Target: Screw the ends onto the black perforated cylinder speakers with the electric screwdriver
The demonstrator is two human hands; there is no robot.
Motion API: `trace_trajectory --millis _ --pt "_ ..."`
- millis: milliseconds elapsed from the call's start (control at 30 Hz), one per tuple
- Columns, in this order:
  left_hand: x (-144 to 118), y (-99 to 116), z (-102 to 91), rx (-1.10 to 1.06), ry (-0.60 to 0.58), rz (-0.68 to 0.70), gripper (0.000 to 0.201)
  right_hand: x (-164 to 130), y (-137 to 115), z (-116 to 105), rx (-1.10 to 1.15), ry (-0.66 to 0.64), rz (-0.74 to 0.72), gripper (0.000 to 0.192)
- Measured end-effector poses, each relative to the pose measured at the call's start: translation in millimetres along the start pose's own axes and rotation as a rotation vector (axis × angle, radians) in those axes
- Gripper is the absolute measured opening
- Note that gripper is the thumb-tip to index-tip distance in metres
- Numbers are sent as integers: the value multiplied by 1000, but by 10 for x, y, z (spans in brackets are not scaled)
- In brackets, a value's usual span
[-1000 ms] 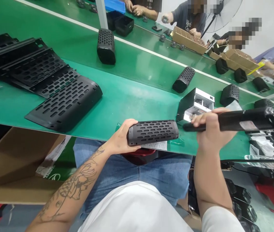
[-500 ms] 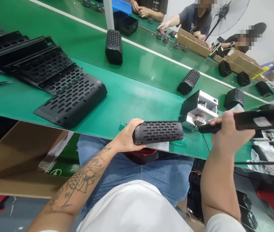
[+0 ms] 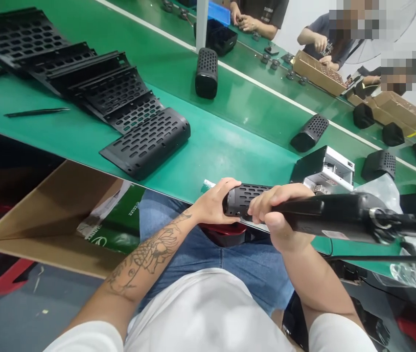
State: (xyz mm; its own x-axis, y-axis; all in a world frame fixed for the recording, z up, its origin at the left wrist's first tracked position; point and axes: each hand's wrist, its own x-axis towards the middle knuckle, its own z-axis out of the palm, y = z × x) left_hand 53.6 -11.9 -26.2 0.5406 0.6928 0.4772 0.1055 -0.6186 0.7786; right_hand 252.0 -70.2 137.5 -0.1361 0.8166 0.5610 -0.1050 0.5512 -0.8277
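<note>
The left hand [image 3: 215, 203] wraps around the left end of a black perforated speaker shell [image 3: 246, 198], fingers curled over the top, holding it at the near edge of the green bench [image 3: 208, 142]. The right hand [image 3: 279, 215] grips a long black power tool [image 3: 340, 215], fingers clenched round its handle, laid across the shell's right half. Just beyond sits a small black-and-silver box [image 3: 323, 168]. To the left lies a row of flat perforated panels [image 3: 120, 98]; farther out, more finished shells [image 3: 206, 73] stand on the belt, where other people work.
</note>
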Motion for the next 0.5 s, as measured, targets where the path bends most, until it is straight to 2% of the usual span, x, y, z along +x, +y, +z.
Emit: trace_trajectory --millis 167,500 --pt "-7 -45 31 7 29 40 111 -45 99 7 -86 28 86 34" --pt "-10 -16 36 52 22 -6 109 -41 165 4 -20 -64 93 29"
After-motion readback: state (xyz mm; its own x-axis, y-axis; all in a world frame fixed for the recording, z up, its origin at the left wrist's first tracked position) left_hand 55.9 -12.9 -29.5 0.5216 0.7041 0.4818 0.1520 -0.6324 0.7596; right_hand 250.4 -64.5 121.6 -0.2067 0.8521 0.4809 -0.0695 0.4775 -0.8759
